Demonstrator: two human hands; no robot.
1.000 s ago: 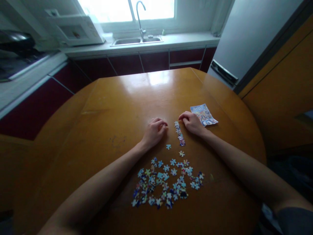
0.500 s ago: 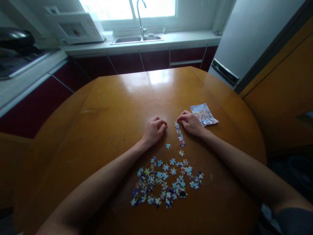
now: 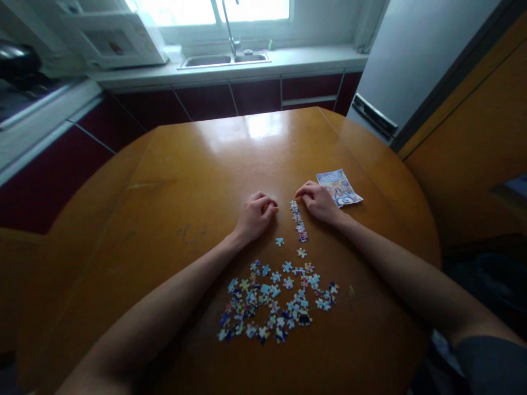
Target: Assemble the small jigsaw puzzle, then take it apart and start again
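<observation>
My left hand (image 3: 256,215) rests on the table with its fingers curled in and the thumb against them; whatever is between the fingertips is too small to make out. A narrow joined strip of jigsaw puzzle (image 3: 298,220) lies to its right. Just beyond the strip's far end is my right hand (image 3: 318,201), its fingers bent together near the top piece; their tips hide anything they hold. Two loose puzzle pieces lie closer to me, a light blue one (image 3: 279,241) and a pale one (image 3: 302,253).
Many loose jigsaw pieces (image 3: 275,291) are spread between my forearms. A creased picture sheet (image 3: 341,187) lies beside my right hand. The wooden table (image 3: 197,164) has a rounded outline. Beyond it are a sink (image 3: 208,61) and a fridge (image 3: 415,60).
The whole view has shifted slightly, so everything sits a little further left and up. My right fingertips have come slightly off the strip's far end. The left hand keeps its curled shape.
</observation>
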